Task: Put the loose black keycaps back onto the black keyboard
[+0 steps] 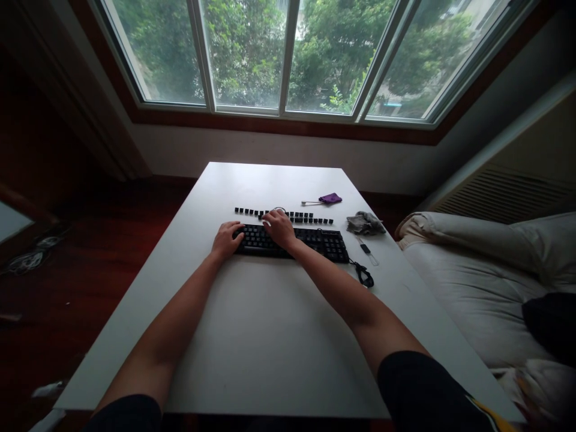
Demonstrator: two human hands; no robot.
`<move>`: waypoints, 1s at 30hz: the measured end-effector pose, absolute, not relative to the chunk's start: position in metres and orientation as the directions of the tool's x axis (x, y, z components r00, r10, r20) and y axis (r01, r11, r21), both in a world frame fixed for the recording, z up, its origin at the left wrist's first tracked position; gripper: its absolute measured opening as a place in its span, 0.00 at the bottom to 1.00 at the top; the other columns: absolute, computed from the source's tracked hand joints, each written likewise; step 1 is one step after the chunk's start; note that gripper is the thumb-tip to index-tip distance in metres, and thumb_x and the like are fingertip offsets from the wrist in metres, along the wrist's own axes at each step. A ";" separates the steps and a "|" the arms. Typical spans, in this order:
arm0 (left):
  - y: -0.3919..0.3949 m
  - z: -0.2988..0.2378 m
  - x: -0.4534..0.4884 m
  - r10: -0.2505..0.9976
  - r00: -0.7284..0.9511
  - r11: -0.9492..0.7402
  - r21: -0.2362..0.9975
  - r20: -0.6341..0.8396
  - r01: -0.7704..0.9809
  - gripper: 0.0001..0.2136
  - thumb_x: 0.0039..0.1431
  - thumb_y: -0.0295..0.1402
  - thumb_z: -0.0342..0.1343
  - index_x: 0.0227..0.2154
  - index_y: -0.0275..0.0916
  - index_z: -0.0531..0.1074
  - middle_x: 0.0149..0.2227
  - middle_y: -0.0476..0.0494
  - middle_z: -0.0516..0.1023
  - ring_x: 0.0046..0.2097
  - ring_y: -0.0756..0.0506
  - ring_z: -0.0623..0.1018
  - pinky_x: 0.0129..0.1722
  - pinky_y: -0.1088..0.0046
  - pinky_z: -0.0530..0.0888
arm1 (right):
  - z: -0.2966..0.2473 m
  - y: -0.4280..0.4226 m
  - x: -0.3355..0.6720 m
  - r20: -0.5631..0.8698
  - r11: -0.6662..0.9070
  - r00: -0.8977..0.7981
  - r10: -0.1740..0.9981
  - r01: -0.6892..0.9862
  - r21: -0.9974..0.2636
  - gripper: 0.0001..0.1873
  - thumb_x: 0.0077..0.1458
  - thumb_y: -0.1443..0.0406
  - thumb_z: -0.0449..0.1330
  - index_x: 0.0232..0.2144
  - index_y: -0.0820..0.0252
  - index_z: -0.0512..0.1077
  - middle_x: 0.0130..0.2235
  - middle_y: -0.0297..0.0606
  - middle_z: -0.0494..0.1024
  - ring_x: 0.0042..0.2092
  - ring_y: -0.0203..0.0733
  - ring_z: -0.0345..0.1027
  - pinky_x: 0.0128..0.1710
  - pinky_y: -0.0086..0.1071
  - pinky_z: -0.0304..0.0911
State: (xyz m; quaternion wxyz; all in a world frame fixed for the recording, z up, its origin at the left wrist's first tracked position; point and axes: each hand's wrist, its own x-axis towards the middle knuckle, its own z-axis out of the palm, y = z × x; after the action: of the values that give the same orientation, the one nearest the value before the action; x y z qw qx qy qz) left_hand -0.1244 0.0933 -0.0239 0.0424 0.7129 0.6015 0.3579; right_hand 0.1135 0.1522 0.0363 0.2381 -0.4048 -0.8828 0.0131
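A black computer keyboard (310,240) lies across the white table. My left hand (227,239) holds its left end, with the thumb on the near side and the fingers at the upper corner. Above the keyboard's upper left part is my right hand (279,230), its fingers bent and brought near the thumb in a pinch. Whatever sits between those fingertips is too small to make out. Behind the keyboard, loose black keycaps (310,219) stand in two rows, partly hidden by my right hand. The keyboard's bundled black cable (363,275) rests by its right end.
A purple cloth pouch (330,198) and a cotton swab (309,203) lie toward the table's (270,336) back. To the right are a crumpled grey cloth (365,223) and a wire keycap puller (368,250). A pale sofa (454,282) borders the table's right side.
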 end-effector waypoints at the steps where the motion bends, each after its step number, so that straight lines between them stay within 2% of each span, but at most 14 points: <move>1: 0.094 -0.024 -0.125 0.888 0.020 -0.277 0.499 0.460 0.821 0.15 0.62 0.36 0.55 0.50 0.43 0.78 0.57 0.42 0.76 0.60 0.38 0.70 0.65 0.54 0.66 | 0.038 0.161 0.111 0.385 0.671 -0.580 0.718 0.723 -0.164 0.13 0.67 0.65 0.54 0.48 0.58 0.76 0.48 0.46 0.76 0.53 0.50 0.62 0.55 0.41 0.59; 4: 0.093 -0.022 -0.126 0.881 0.028 -0.287 0.487 0.471 0.825 0.15 0.62 0.35 0.55 0.50 0.43 0.78 0.56 0.41 0.76 0.60 0.38 0.70 0.65 0.55 0.66 | 0.041 0.184 0.101 0.302 0.639 -0.595 0.745 0.766 -0.068 0.14 0.66 0.64 0.56 0.51 0.58 0.75 0.49 0.47 0.76 0.53 0.51 0.62 0.53 0.40 0.60; 8: 0.085 -0.013 -0.120 0.865 0.076 -0.307 0.403 0.495 0.862 0.15 0.64 0.34 0.53 0.51 0.43 0.77 0.57 0.41 0.75 0.61 0.38 0.69 0.65 0.54 0.66 | 0.044 0.200 0.088 0.183 0.652 -0.647 0.740 0.757 0.040 0.16 0.64 0.64 0.57 0.52 0.59 0.75 0.51 0.50 0.75 0.53 0.52 0.62 0.50 0.40 0.62; 12: 0.078 -0.004 -0.115 0.865 0.086 -0.297 0.367 0.494 0.881 0.15 0.65 0.32 0.51 0.50 0.43 0.77 0.55 0.41 0.77 0.59 0.37 0.71 0.62 0.55 0.68 | 0.042 0.207 0.080 0.127 0.665 -0.673 0.729 0.740 0.100 0.16 0.63 0.64 0.58 0.51 0.61 0.75 0.51 0.51 0.76 0.53 0.53 0.63 0.49 0.41 0.63; 24: 0.079 -0.004 -0.114 0.881 0.028 -0.258 0.432 0.471 0.864 0.14 0.64 0.32 0.51 0.48 0.45 0.77 0.52 0.43 0.78 0.55 0.38 0.73 0.59 0.56 0.69 | 0.033 0.216 0.077 0.162 0.699 -0.700 0.695 0.711 0.075 0.13 0.62 0.66 0.59 0.47 0.62 0.78 0.49 0.51 0.77 0.53 0.54 0.63 0.51 0.42 0.61; 30: 0.081 -0.004 -0.115 0.893 0.006 -0.238 0.461 0.450 0.855 0.13 0.62 0.32 0.53 0.47 0.45 0.77 0.49 0.41 0.78 0.53 0.37 0.73 0.57 0.55 0.69 | 0.036 0.202 0.093 0.257 0.696 -0.667 0.699 0.717 -0.033 0.13 0.64 0.63 0.58 0.47 0.61 0.77 0.49 0.48 0.77 0.53 0.50 0.64 0.53 0.40 0.59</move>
State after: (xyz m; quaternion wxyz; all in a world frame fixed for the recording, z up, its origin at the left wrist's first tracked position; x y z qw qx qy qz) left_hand -0.1150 0.0807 -0.0041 0.0279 0.7087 0.6165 0.3419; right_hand 0.0933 0.2017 0.0356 0.1259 -0.3880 -0.9124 -0.0353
